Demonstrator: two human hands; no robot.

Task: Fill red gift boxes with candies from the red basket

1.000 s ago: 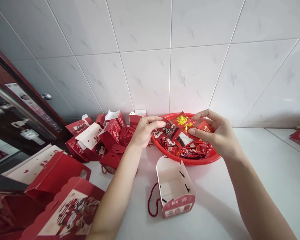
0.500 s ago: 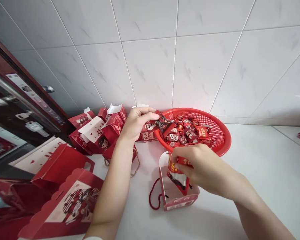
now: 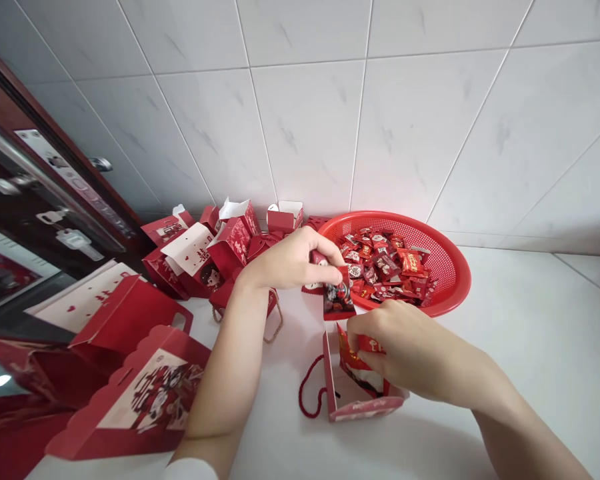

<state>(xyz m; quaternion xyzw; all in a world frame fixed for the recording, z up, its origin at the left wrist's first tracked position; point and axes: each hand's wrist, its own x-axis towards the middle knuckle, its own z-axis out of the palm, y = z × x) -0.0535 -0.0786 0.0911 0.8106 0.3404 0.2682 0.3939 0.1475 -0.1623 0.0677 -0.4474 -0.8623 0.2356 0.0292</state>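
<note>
My left hand (image 3: 300, 260) pinches a dark red candy packet (image 3: 338, 293) above the back edge of a small open gift box (image 3: 367, 408). Inside the box stands a red and gold packet (image 3: 353, 360), and my right hand (image 3: 395, 343) has its fingers closed at the top of it, next to another red packet. A dark red cord (image 3: 307, 393) loops out from the box's left side onto the table. Behind both hands is a red perforated basket (image 3: 453, 267) holding several small wrapped candies (image 3: 385, 267).
Several red gift boxes (image 3: 230, 243) stand at the back left, one with a twine handle. Larger red boxes (image 3: 145, 400) fill the near left, beside a dark door frame with keys (image 3: 73, 237). A tiled wall (image 3: 305, 133) rises behind the white table (image 3: 530, 347).
My left hand has moved right and nearer, bringing its packet from the basket's left rim to above the gift box. The packet at my right hand sits slightly lower in the box.
</note>
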